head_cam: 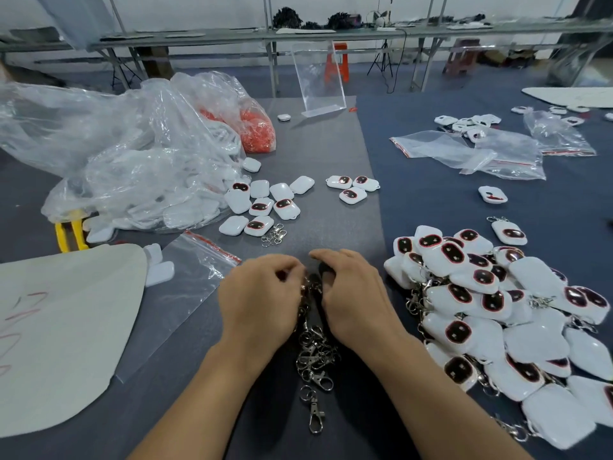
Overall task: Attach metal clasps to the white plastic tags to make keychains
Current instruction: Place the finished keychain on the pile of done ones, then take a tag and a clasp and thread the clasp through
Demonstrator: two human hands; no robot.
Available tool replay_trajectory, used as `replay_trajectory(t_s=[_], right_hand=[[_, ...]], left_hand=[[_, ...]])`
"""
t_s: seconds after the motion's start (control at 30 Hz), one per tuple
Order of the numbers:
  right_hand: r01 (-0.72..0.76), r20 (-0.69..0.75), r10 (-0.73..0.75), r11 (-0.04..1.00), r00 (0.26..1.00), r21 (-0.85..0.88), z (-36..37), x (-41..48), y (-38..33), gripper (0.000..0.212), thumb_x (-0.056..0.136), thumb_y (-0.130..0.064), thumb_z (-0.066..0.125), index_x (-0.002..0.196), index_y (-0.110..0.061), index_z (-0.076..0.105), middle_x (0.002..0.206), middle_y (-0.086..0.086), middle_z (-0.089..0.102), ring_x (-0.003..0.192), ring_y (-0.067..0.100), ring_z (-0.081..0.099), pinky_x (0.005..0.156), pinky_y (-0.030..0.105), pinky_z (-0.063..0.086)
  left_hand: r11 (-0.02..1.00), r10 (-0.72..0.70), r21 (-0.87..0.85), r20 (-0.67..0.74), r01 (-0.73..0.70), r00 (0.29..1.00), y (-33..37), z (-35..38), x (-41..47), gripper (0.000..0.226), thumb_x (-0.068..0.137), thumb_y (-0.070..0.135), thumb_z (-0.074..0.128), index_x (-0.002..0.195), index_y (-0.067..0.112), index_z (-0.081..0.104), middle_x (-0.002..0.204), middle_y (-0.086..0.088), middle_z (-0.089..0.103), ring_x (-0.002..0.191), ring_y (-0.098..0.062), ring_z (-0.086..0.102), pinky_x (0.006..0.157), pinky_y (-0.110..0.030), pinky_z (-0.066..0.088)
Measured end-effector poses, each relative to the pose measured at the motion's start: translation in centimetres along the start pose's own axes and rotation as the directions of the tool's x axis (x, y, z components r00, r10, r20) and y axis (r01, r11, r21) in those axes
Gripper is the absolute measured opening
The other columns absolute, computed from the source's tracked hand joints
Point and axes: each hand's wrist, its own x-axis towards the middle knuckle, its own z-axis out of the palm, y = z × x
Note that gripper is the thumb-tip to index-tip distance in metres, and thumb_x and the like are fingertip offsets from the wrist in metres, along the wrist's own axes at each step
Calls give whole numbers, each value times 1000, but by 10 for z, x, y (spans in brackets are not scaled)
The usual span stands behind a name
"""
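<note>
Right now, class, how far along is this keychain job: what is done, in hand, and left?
Done: the finished heap of clasped tags at right. In hand: the left hand seems to pinch a clasp, the right hand grips a tag, over the loose clasps. Left: bare tags ahead, and more in the clear bag.

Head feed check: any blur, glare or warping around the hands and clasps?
Head view: light even, shadows soft; left hand, right hand and the pile of silver metal clasps between them are sharp. Head view: the dark-faced tag gripped by the right hand is shaded. Head view: glare on the heap of glossy white plastic tags. Head view: far metal benches bow, edges soft.
</note>
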Motion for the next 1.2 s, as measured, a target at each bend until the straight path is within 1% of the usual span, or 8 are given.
replay_trajectory(t_s=[0.1,0.23,0.53,0.67,0.77,0.97,1.13,1.2], right_hand=[[45,20,-46,999,999,20,11,14,-1,47,100,-20,47,146,-28,52,142,-4,53,133,17,47,107,27,36],[53,0,-53,997,999,52,22,52,-8,47,99,-21,49,145,-23,48,139,0,50,129,23,47,106,33,36],[138,115,-117,972,986,-192,50,129,-20,53,98,-19,47,150,-22,42,152,4,46,141,25,37,112,43,30],[47,82,-47,999,995,1,44,120,-14,49,86,-2,52,127,-26,66,127,3,67,114,26,59,87,26,41],[44,13,-45,996,999,76,31,96,-6,50,79,8,54,116,-20,70,115,2,71,107,22,60,74,11,29],[169,-115,-170,985,979,-17,9,32,-5,68,74,12,63,130,-26,64,113,-13,55,101,8,51,84,18,36],[77,-293,26,939,956,334,-5,-12,-5,43,84,0,69,103,-38,70,97,-16,62,87,-2,61,78,5,43],[4,-282,155,871,947,492,-11,-21,-4,41,82,0,71,89,-40,61,85,-14,65,74,4,67,67,16,55]], left_hand=[[974,-212,-103,-123,200,970,-7,-5,9,20,84,49,56,76,37,71,62,18,65,63,-11,61,56,-26,37],[903,-347,-290,-58,317,936,-15,-6,19,18,86,40,61,73,33,73,62,12,68,70,-14,69,69,-37,54],[911,-323,-287,-48,296,945,-19,-1,21,20,89,42,58,77,32,72,60,17,67,65,-12,67,66,-38,54],[923,-271,-280,16,265,962,-22,-1,20,17,92,34,64,78,29,72,65,16,70,69,-10,70,71,-41,55],[954,-207,-220,9,204,978,-19,-2,19,20,88,28,72,69,34,68,65,22,69,63,-1,65,68,-33,54],[954,-164,-244,70,176,984,-15,-1,14,18,80,13,77,86,30,78,69,25,70,68,10,66,71,-13,53],[950,-141,-275,51,150,989,-11,-5,8,20,79,10,80,82,30,78,73,21,74,70,8,68,75,-22,57],[955,-127,-268,25,129,992,-12,-8,7,21,77,11,83,81,31,78,73,22,73,71,8,68,77,-24,57]])
